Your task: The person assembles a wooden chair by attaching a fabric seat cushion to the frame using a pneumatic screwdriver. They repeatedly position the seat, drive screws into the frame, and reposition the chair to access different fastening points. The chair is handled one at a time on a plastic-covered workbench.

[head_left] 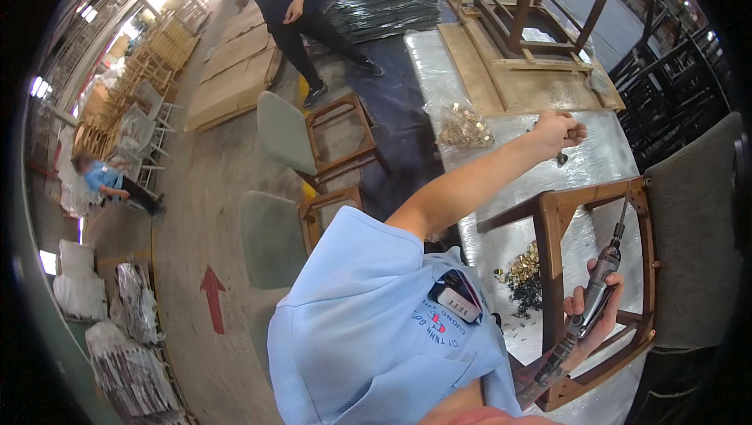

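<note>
My right hand clamps a grey metal driver, likely steadying its slim bit toward one o'clock. Left hand: can't tell if gripping.

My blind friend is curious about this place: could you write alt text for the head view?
A person's right hand holds a power driver, its tip near a corner of a brown chair frame on a shiny table. The left hand is stretched over the table, near a clear bag of gold-coloured hardware.
</note>
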The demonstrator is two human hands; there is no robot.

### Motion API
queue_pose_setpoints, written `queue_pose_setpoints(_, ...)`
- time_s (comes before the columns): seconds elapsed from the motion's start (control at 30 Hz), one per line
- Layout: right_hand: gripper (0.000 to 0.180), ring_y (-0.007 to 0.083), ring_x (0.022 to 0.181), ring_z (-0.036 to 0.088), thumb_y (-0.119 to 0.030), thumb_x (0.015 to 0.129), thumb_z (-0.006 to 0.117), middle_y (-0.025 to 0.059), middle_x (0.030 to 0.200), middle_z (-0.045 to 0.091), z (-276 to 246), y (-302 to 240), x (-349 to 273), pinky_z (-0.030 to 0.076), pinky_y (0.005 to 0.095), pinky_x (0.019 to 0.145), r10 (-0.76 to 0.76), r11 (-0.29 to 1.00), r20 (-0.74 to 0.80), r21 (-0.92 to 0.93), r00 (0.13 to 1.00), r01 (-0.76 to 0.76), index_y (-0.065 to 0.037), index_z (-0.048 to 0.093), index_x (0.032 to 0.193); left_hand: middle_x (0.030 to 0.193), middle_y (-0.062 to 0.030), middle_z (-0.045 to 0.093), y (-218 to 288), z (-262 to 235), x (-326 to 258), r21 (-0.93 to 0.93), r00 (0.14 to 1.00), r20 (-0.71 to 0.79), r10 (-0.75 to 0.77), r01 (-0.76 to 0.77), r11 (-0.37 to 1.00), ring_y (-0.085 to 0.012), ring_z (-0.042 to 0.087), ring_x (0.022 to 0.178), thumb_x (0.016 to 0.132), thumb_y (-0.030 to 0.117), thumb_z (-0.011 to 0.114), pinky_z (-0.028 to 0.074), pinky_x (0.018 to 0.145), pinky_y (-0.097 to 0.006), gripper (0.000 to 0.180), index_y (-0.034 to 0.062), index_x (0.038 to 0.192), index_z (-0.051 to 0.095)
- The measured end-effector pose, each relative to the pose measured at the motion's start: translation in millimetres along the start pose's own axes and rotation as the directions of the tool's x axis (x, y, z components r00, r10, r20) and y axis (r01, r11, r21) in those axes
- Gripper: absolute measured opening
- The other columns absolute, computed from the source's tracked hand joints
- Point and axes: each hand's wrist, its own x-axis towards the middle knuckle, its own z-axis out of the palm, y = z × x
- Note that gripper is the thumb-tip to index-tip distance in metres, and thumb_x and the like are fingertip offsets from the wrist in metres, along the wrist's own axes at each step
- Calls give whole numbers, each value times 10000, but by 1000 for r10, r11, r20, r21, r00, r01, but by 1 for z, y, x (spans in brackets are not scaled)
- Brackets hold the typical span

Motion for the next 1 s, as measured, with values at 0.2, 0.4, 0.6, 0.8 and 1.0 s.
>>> queue_pose_setpoints(0.2, 231, 120, 493, 469, -353, 1065, 347, 187, 1283, 481, 8, -15, -29, 389, 238, 421, -12, 1000, -58, 27, 998, 13, -151, 451, 1109, 958, -186, 660, 2, 59, -56, 26, 982, 167, -89, 86, 996, -269, 672, 861, 911, 24, 642, 586, 792, -410, 139, -37, 999, 553)
queue_pose_setpoints(0.4, 239, 113, 516, 505, -341, 1059, 362, 193, 1306, 503, -2, -20, -79, 415, 229, 432, -55, 998, -141, 21, 988, 59, -139, 482, 1103, 993, -186, 672, -60, 102, -61, 397, 855, 504, -122, -104, 912, -247, 656, 871, 956, 155, 583, 543, 826, -377, 238, -62, 1035, 638)
queue_pose_setpoints(0.6, 301, 141, 516, 546, -345, 1045, 386, 236, 1181, 542, 1, -21, -116, 439, 242, 439, -207, 976, -227, -114, 952, 185, -65, 494, 1058, 1083, -177, 662, -91, 165, -105, 345, 796, 414, -443, 313, 885, -291, 643, 1033, 1009, 185, 527, 541, 928, -426, 229, -21, 1105, 557)
queue_pose_setpoints(0.8, 309, 138, 527, 566, -317, 1047, 380, 234, 1162, 547, 1, -26, -151, 441, 217, 454, -274, 959, -321, -161, 906, 233, -39, 509, 1012, 1043, -134, 660, -134, 197, -129, 427, 714, 367, -596, 441, 790, -244, 632, 1020, 939, 199, 657, 553, 875, -358, 255, -17, 1064, 607)
queue_pose_setpoints(1.0, 297, 85, 491, 562, -286, 1054, 370, 8, 632, 532, 9, -20, -163, 416, 198, 460, -286, 957, -411, -165, 866, 238, -65, 564, 1013, 934, -79, 668, -160, 204, -143, 533, 641, 373, -671, 444, 720, -159, 646, 885, 928, 199, 677, 556, 821, -308, 246, -6, 1059, 642)
